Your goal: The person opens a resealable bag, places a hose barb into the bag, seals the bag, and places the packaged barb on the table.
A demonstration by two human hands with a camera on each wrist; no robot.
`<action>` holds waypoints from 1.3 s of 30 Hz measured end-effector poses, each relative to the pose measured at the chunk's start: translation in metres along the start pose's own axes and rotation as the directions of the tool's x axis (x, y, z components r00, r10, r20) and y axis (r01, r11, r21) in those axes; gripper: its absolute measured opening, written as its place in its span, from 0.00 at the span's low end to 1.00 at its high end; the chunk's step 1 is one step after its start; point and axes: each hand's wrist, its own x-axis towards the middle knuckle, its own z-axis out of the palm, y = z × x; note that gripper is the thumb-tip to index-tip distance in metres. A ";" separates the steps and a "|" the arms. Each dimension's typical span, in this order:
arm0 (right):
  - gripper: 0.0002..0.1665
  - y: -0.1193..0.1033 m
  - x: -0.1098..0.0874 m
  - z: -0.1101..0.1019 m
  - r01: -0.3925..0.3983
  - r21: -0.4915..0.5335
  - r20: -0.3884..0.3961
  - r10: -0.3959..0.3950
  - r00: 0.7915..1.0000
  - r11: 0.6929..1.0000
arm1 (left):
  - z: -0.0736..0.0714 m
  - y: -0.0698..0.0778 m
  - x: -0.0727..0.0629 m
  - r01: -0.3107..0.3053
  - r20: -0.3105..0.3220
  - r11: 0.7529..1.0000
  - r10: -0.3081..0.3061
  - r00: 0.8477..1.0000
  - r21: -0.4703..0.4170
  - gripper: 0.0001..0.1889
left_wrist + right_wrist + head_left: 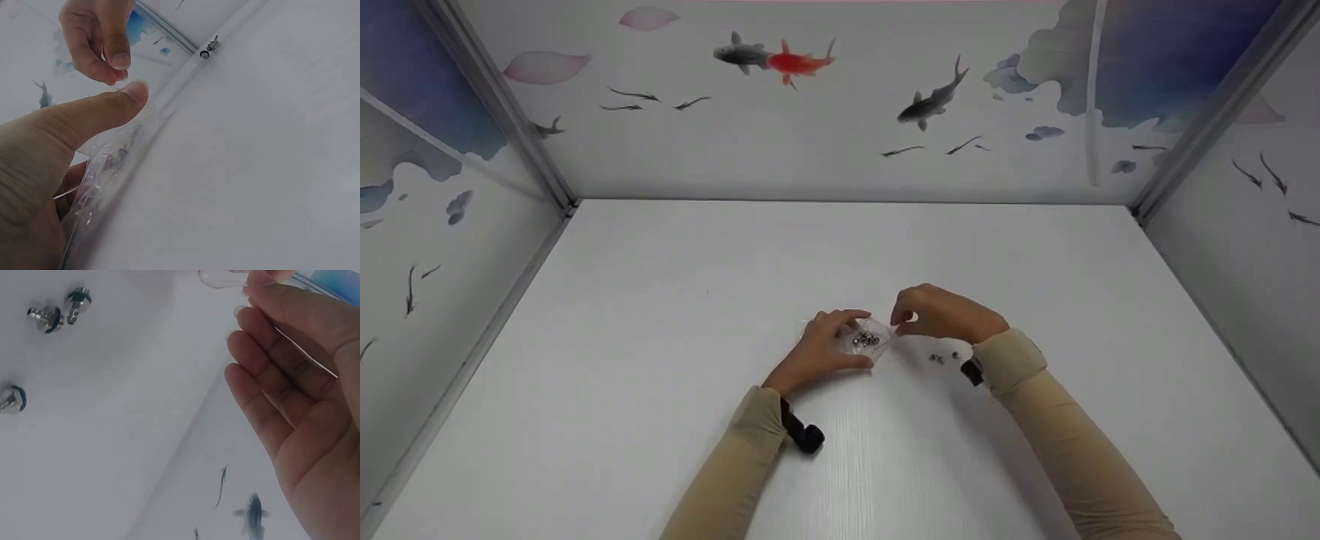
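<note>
A clear plastic bag with several small metal fittings inside lies in my left hand, its thumb on the near side and fingers on the far side. With thumb and fingertips, my right hand pinches the bag's right edge; the right wrist view shows a curved clear edge at those fingertips. Its other fingers are loosely bent. Three loose metal fittings, each with a hex body and dark ring, lie on the table below the right hand. One fitting sits apart from the other two.
The white table runs back to a panel printed with fish and petals. Side panels with metal corner posts enclose it left and right. A black wrist strap shows at the left sleeve.
</note>
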 end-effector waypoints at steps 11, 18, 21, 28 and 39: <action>0.10 0.010 -0.011 0.000 -0.076 0.030 0.056 0.074 0.996 0.997 | 0.000 -0.001 0.000 0.007 0.000 1.000 -0.007 1.000 -0.014 0.39; 0.12 0.014 -0.018 0.001 -0.135 0.043 0.095 0.131 0.987 0.990 | 0.000 0.000 0.001 0.026 -0.001 1.000 -0.026 1.000 -0.006 0.40; 0.11 0.017 -0.022 0.002 -0.156 0.055 0.107 0.150 0.983 0.986 | 0.001 0.000 0.001 0.022 -0.004 1.000 -0.022 1.000 -0.009 0.40; 0.11 0.023 -0.030 0.007 -0.188 0.060 0.136 0.179 0.974 0.980 | 0.002 -0.001 0.001 0.013 -0.008 1.000 -0.013 1.000 0.007 0.40; 0.05 0.025 -0.033 0.011 -0.236 0.088 0.195 0.216 0.957 0.968 | 0.001 0.000 0.000 0.026 -0.005 1.000 -0.026 1.000 0.014 0.40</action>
